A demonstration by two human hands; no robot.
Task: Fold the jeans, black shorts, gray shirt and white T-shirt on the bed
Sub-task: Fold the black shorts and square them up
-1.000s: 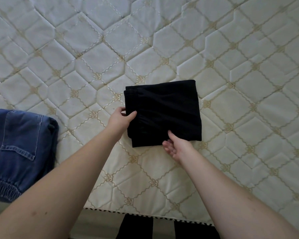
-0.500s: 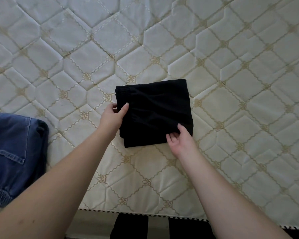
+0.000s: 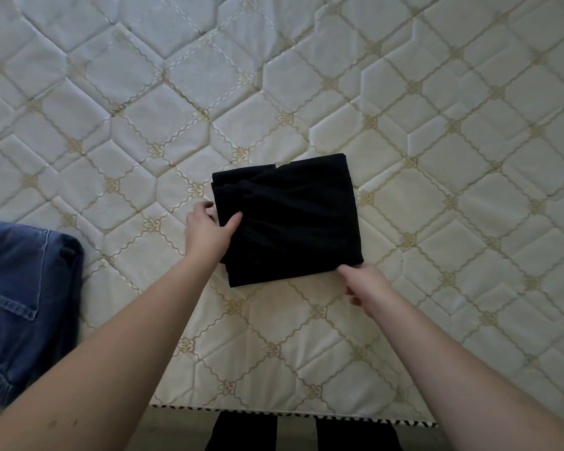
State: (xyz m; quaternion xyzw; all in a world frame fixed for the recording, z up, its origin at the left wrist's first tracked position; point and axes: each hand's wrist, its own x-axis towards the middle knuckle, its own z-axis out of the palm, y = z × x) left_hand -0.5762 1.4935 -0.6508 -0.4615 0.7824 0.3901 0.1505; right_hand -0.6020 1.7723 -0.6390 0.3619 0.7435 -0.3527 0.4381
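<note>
The black shorts [image 3: 290,219] lie folded into a compact rectangle in the middle of the quilted cream bed [image 3: 437,222]. My left hand [image 3: 209,231] grips the shorts' left edge, thumb on top and fingers beside the fold. My right hand [image 3: 362,283] holds the near right corner, fingers curled at the edge. The folded blue jeans [image 3: 23,301] rest at the left edge of the view, pocket side up. No gray shirt or white T-shirt is in view.
The bed's near edge [image 3: 274,410] runs along the bottom of the view, with floor and dark legs below it. Bare mattress stretches to the right of and beyond the shorts.
My right hand has slid from the middle of the shorts' near edge to the near right corner. My left hand keeps its hold on the left edge.
</note>
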